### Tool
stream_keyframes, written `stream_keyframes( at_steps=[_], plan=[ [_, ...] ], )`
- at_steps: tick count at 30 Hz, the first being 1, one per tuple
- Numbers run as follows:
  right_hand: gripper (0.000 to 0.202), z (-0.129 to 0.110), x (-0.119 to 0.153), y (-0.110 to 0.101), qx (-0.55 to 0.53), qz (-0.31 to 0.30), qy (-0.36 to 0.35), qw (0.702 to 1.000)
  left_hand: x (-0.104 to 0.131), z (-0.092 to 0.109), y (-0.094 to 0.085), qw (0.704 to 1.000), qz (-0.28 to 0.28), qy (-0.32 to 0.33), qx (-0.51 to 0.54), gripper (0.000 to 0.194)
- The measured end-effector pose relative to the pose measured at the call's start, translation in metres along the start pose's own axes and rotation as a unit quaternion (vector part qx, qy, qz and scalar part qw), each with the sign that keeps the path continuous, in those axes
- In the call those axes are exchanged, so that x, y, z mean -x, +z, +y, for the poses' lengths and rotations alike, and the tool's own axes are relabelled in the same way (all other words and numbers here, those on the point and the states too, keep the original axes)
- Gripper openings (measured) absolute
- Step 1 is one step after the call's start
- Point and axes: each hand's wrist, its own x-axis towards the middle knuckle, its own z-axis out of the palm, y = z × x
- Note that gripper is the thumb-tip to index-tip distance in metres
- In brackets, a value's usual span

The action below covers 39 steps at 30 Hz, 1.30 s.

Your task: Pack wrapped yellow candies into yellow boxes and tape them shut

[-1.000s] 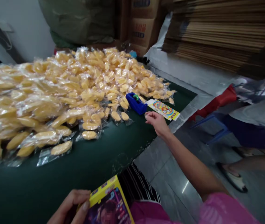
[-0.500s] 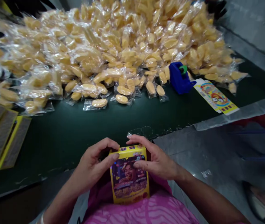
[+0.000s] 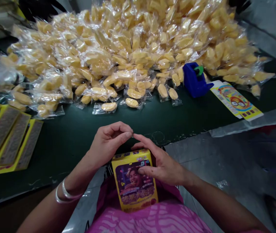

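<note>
A yellow printed box [image 3: 135, 184] stands upright on my lap, leaning against my pink clothing. My right hand [image 3: 157, 161] grips its upper right side, thumb on the picture side and some fingers behind the top edge. Above the box, my left hand [image 3: 111, 142] is closed in a pinch, thumb against index finger. Its tips meet the tip of my right index finger. Anything held in that pinch is too small to make out. A blue tape dispenser [image 3: 194, 81] with a green core sits on the table beyond.
A large heap of yellow oval pieces in clear wrappers [image 3: 128, 58] covers the back of the dark green table [image 3: 79, 132]. Yellow boxes with grey sides [image 3: 14, 139] lie at the left. A flat printed carton [image 3: 237, 100] rests near the right edge.
My left hand has left the top of the box, rising to pinch at my right index fingertip. My right hand stays on the box. The view has shifted slightly left.
</note>
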Motion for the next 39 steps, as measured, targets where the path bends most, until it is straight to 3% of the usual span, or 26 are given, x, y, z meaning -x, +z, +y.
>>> stream_keyframes(
  at_steps=[6,9,15,21,31,39],
  plan=[
    [0.088,0.005,-0.001,-0.002,-0.025,0.032,0.028,0.999,0.017,0.004,-0.010,0.996,0.053,-0.046,0.057,0.012],
    [0.078,0.008,-0.001,-0.004,-0.035,0.034,0.037,0.998,0.023,0.007,-0.014,0.991,0.077,-0.092,0.054,0.013],
    [0.057,0.008,-0.006,-0.003,-0.007,0.024,0.013,1.000,0.033,0.011,-0.007,0.975,-0.035,-0.204,0.078,0.019],
    [0.054,0.009,-0.003,-0.002,0.009,0.037,0.012,0.999,0.041,0.017,-0.009,0.976,-0.080,-0.203,0.027,0.023],
    [0.046,0.002,0.001,0.007,0.082,0.050,-0.014,0.995,0.028,0.014,-0.015,0.974,-0.088,-0.198,-0.064,0.025],
    [0.044,0.001,0.001,0.007,0.106,0.043,-0.039,0.993,0.021,0.010,-0.013,0.975,-0.105,-0.195,-0.035,0.021]
  ],
)
